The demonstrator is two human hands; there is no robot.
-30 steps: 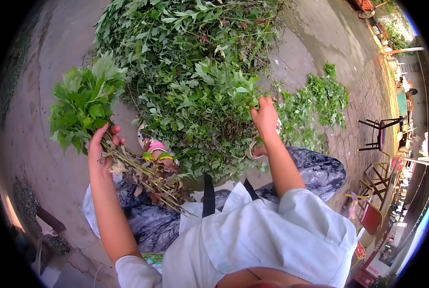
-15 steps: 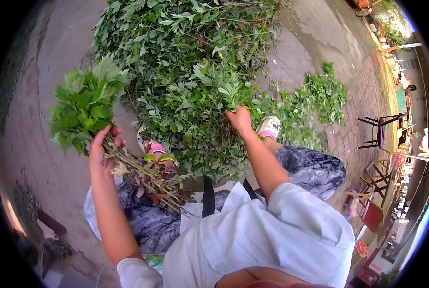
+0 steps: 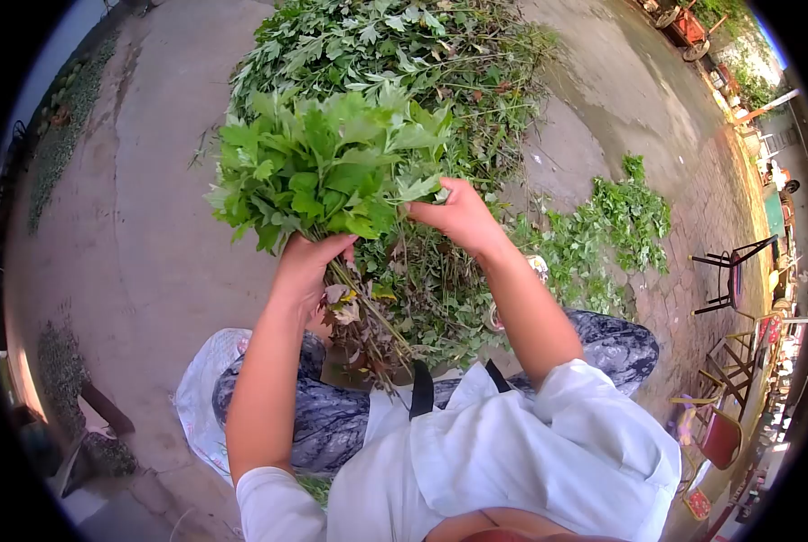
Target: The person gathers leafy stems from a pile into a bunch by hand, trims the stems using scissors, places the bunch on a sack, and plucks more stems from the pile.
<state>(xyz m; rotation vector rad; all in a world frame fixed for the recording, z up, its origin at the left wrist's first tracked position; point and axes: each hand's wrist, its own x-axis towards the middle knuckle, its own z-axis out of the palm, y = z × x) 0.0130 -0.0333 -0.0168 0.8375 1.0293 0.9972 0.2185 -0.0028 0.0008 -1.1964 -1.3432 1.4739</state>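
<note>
A bunch of leafy green stems stands in front of me, held by my left hand wrapped round its stalks just under the leaves. The brown, wilted lower stalks hang down toward my lap. My right hand is at the right side of the bunch, fingers closed on a leafy stem that lies against the other leaves. Behind and beneath the bunch spreads a large heap of cut leafy stems, partly hidden by it.
A smaller pile of green stems lies to the right on the concrete ground. Farther right are a dark-legged stool and a red-seated folding chair. My knees in patterned trousers flank the heap.
My left hand has brought the bunch from the far left to the middle. My right hand has lifted a leafy stem from the heap up to the bunch's side.
</note>
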